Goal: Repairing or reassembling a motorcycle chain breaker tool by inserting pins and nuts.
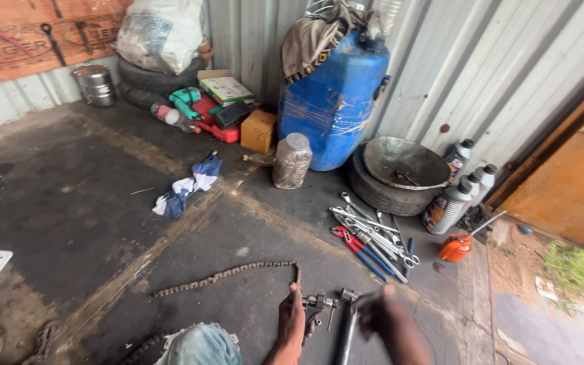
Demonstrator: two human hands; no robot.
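While the left hand [290, 323] closes around a small metal chain tool [317, 304] low on the concrete floor [89, 203], one end of a rusty drive chain [224, 275] lies just above its fingertips and runs away to the left. Just beside it, the right hand [381, 316] is blurred; it sits next to a dark-handled hammer [345, 323], and I cannot tell whether its fingers grip the handle or hang loose. Beyond the right hand lies one heap of spanners and pliers [372, 238]. Further off stand one blue barrel [336, 101], three white oil bottles [464, 182], one orange oil can [457, 247] and one blue-and-white rag [187, 185].
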